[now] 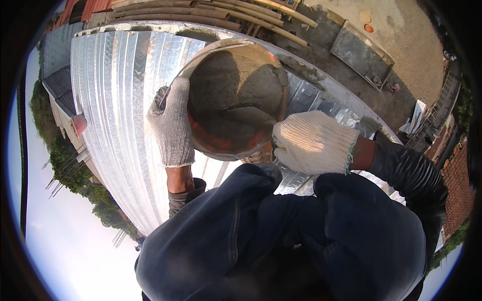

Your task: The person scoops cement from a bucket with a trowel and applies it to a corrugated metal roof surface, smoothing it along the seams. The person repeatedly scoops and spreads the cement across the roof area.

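Observation:
A bucket (pixel 236 44) of wet grey mortar (pixel 213 80) is tilted in front of my knees, its orange inner wall showing through smears. My left hand (pixel 173 123), in a grey knitted glove, grips the bucket's left rim, with the thumb along the edge. A small dark thing shows beside its fingers; I cannot make out what it is. At the lower right rim, my right hand (pixel 314 142), in a cream knitted glove, is closed on a trowel. The trowel's mortar-coated blade (pixel 246 120) lies inside the bucket, and its handle is mostly hidden by the glove.
Shiny corrugated metal sheeting (pixel 120 100) lies under and left of the bucket, bordered by a concrete edge (pixel 326 83). Beyond and below are bamboo poles (pixel 201 15), a grey mixing trough (pixel 361 52) and a sandy yard (pixel 406 45). My bent knees (pixel 236 215) are close below the bucket.

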The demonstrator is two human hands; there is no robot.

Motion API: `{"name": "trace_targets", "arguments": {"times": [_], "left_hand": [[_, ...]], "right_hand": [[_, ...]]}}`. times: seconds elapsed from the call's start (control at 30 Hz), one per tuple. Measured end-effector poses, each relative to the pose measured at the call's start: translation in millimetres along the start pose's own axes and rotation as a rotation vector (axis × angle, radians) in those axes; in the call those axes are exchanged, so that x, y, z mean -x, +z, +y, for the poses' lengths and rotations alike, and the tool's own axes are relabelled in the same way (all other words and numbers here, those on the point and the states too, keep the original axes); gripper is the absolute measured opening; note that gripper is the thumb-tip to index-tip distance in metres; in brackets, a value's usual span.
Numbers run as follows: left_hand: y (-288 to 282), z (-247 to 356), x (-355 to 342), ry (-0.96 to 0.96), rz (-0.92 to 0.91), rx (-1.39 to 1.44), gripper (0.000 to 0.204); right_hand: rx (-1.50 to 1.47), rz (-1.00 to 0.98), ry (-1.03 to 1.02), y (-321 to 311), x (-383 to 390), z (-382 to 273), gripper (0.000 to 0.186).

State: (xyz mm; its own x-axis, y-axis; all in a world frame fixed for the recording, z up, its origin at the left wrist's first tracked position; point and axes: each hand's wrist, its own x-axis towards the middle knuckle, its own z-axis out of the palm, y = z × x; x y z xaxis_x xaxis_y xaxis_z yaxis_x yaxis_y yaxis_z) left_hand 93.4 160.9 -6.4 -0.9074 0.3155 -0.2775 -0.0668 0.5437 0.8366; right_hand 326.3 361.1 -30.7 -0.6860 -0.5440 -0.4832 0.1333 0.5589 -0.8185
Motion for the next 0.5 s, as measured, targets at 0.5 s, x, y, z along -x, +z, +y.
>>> {"name": "trace_targets", "arguments": {"times": [0.5], "left_hand": [[-27.2,-24.3,-15.5,-0.062,0.032,0.073,0.035]], "right_hand": [[-0.531,0.329,-0.045,28.4,23.8,13.0,0.035]]}}
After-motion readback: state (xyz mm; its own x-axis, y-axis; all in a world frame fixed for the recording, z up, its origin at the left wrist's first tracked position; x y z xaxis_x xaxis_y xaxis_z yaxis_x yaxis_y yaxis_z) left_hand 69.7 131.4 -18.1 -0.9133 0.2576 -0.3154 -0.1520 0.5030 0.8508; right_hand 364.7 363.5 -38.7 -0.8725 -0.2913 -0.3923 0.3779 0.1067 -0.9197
